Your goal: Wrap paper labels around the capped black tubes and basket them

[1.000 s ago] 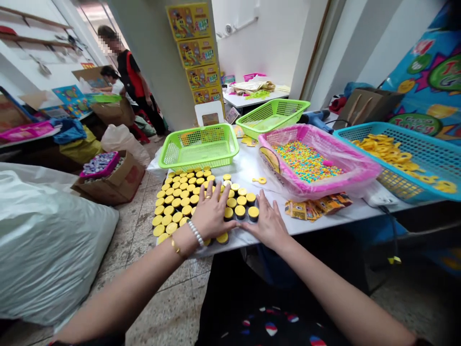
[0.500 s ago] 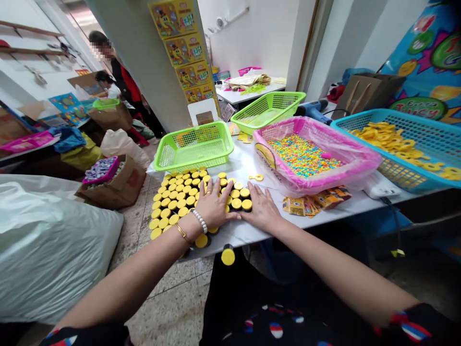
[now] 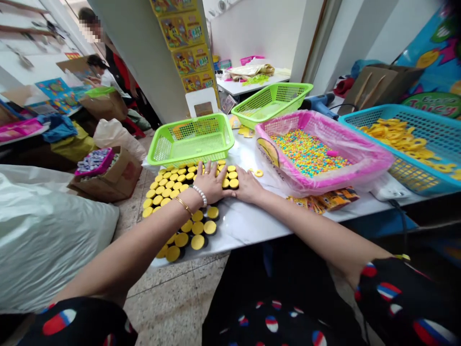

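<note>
While both hands have slid farther from the table (image 3: 252,223) edge toward the green basket (image 3: 190,142), the left hand (image 3: 212,182) lies flat, fingers spread, on the yellow caps (image 3: 169,185), and the right hand (image 3: 248,188) lies open just beside it at the block's right corner. Neither grips anything. The block now sits tighter ahead of the fingers, but stray caps (image 3: 196,228) are left behind under the left wrist, so the gathering looks only partly done.
</note>
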{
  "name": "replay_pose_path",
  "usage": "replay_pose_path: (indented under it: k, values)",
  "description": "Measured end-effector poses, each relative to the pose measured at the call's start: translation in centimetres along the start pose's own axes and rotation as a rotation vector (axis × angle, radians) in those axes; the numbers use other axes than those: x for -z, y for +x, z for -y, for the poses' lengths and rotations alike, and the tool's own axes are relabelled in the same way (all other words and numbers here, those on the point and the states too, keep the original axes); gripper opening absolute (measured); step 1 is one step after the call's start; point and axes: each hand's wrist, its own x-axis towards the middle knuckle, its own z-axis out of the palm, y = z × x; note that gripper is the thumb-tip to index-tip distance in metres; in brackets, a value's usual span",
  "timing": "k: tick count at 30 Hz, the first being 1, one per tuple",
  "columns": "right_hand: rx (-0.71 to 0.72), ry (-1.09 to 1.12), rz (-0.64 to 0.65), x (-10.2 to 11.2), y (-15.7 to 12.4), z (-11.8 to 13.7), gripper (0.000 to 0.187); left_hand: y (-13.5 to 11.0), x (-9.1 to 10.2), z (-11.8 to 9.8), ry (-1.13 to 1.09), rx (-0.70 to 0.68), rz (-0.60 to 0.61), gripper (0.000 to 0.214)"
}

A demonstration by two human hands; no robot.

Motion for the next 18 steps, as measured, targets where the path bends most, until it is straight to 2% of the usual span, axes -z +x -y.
replay_pose_path:
  k: [4,7,10,12,14,15,16,18]
  values:
    - [0.004,0.019,0.015,-0.7,2.1,-0.4,0.091,1.7,-0.4,0.5,-0.064,0.059,-0.005,0.089]
    - [-0.001,0.039,-0.043,-1.1,2.8,-0.7,0.092,2.6,-0.5,0.4,-0.123,0.076,-0.027,0.085]
    - [-0.038,0.085,-0.063,-0.3,2.3,-0.7,0.105,1.2,1.0,0.0,-0.202,0.076,-0.052,0.083]
    - [-0.081,0.121,-0.047,0.8,0.6,-0.5,0.114,-2.0,2.8,0.3,-0.283,0.064,-0.126,0.082]
    - [-0.113,0.134,-0.055,2.0,-2.4,0.2,0.113,-7.1,4.0,1.0,-0.399,0.058,-0.301,0.079]
    - [-0.105,0.129,-0.085,2.3,-4.4,0.7,0.105,-9.9,4.1,1.6,-0.467,0.068,-0.416,0.079]
    - [-0.09,0.125,-0.121,2.4,-6.6,1.4,0.099,-12.7,3.8,2.2,-0.538,0.13,-0.539,0.078]
    - [-0.043,0.134,-0.15,1.7,-10.9,3.1,0.093,-17.6,1.7,3.6,-0.716,0.371,-0.781,0.076]
